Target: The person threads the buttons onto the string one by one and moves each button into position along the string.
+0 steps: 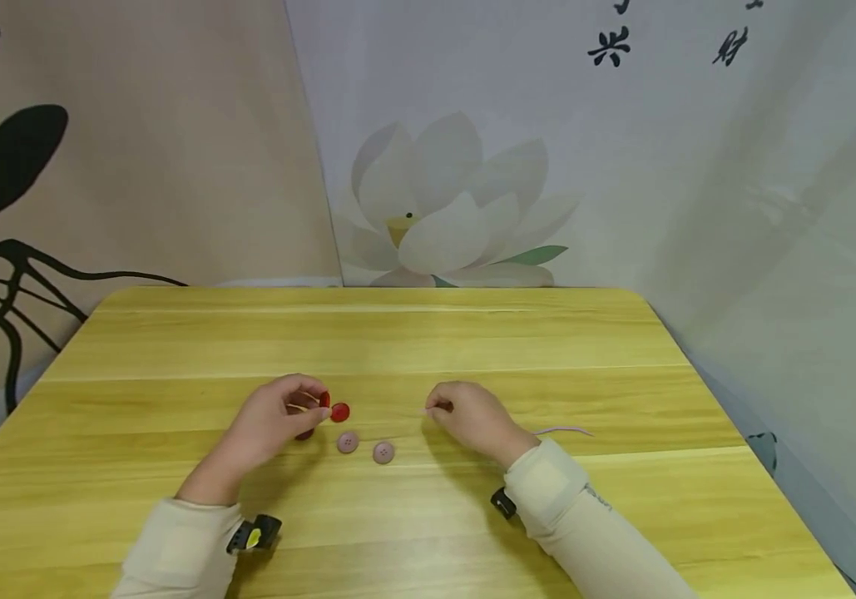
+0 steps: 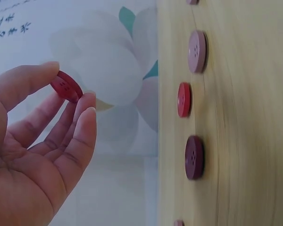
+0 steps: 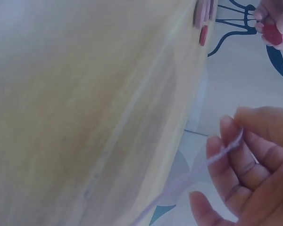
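Smooth, hard plastic by the look of it on every button here, with the raised red button [image 2: 65, 86] and the lying red button [image 1: 340, 412] showing a light gloss, the maroon button [image 2: 194, 157] a low sheen, and the pale pink buttons [image 1: 383, 452] a more muted, satiny face! Under them runs the worktop [image 1: 428, 532], streaked with wood grain, smooth and softly shiny where light lands, while the lilac string [image 1: 564, 429] looks soft, fibrous and matt. Matt cloth for the sleeves [image 1: 180, 545], then, and matt, lightly rippled, fabric-like material for the printed backdrop [image 1: 487, 75]!
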The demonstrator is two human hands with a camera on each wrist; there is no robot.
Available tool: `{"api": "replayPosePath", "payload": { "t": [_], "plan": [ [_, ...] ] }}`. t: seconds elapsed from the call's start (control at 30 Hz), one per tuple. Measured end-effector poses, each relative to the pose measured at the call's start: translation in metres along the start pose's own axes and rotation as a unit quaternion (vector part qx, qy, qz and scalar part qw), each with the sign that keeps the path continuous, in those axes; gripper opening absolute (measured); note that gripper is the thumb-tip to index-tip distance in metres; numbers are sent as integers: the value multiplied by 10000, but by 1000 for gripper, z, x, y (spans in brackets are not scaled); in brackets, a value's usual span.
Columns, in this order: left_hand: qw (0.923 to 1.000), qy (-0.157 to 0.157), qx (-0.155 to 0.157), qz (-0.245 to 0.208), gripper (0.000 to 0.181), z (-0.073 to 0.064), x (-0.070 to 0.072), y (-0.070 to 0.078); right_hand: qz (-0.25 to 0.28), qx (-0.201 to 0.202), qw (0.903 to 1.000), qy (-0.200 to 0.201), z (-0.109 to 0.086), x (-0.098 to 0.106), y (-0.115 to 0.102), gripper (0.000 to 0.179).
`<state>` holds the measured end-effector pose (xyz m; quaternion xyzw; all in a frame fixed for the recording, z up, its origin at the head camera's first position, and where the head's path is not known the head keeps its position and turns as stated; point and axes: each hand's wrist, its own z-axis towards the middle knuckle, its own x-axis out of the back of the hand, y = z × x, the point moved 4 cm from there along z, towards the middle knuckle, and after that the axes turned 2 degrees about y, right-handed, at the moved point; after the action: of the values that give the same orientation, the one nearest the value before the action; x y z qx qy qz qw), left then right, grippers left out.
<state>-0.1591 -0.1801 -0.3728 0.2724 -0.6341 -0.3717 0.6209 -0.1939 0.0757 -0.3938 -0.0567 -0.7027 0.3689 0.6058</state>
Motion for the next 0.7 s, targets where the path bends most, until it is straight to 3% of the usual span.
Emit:
{"api": "replayPosePath", "payload": {
  "t": [0.43,0.7],
  "plan": [
    [9995,96,26,-287,28,2,-9,12,255,-86,9991,334,-6,7,-2,8],
    [9971,19,30,-757,29,2,-17,17,548,-196,9969,523,-10,10,-3,9]
  ]
}}
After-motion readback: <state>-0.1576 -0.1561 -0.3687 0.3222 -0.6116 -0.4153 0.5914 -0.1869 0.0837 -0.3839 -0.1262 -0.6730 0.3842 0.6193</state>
